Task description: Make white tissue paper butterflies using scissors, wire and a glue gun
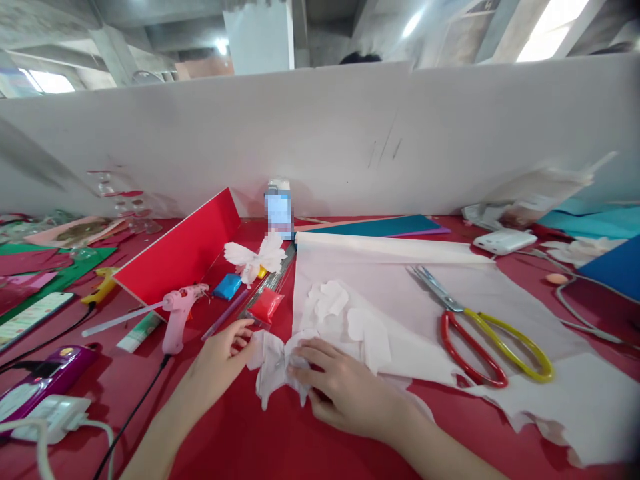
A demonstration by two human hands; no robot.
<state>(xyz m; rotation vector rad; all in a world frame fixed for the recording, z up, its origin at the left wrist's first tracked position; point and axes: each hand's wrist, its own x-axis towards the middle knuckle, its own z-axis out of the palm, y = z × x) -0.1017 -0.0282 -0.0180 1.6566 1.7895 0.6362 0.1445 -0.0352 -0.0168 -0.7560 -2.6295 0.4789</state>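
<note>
Cut-out (pixel 274 363), white, thin, winged: on the counter (pixel 240 440), at the near left corner of the white sheet (pixel 400 283). Left hand (pixel 231 353): half-curled, fingertips at its left edge. Right hand (pixel 340 387): fingers bent over its right wing (whether either pinches, cannot tell). Risks, judged: tearing, from opposed pulling; loose white pieces (pixel 327 301) on the sheet scattering, from a brushing right hand; sheet snagging, from dragged scissors (pixel 453 305) atop its right part.
</note>
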